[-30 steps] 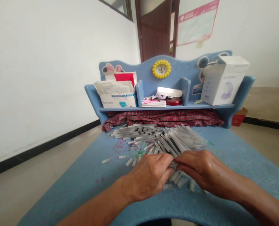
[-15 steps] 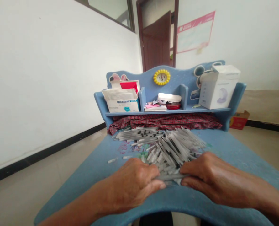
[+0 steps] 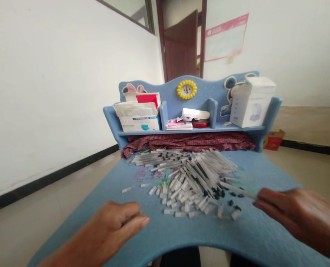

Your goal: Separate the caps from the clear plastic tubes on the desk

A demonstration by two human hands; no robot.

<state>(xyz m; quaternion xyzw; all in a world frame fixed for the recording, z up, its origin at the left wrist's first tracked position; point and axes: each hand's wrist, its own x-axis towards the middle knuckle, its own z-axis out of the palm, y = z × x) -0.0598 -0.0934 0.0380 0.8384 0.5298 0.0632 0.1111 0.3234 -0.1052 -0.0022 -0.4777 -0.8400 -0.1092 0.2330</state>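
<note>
My right hand (image 3: 301, 211) pinches a long translucent pen barrel (image 3: 244, 190) by one end; its other end points left at the pile. My left hand (image 3: 106, 230) is closed, thumb pressed against the curled fingers, and whatever it may hold is hidden. It hovers over the table near the front left, apart from the pile. Between my hands lie many short clear pen caps (image 3: 181, 194). Small black plugs (image 3: 231, 203) are scattered at the right of them. Behind these, many translucent pen barrels (image 3: 212, 165) lie heaped, and more pens with black parts (image 3: 159, 158) spread to the left.
The blue table (image 3: 142, 237) has a raised shelf at its back. A checked cloth (image 3: 190, 141) lies bunched beneath the shelf. On it stand a mask box (image 3: 139, 122), a red round tin (image 3: 200, 124) and a white box (image 3: 254, 104). A yellow clock (image 3: 186, 89) is above.
My hands were together at the front of the pile on one pen; now they are apart. My right hand has drawn right with the pen barrel, my left hand has moved left.
</note>
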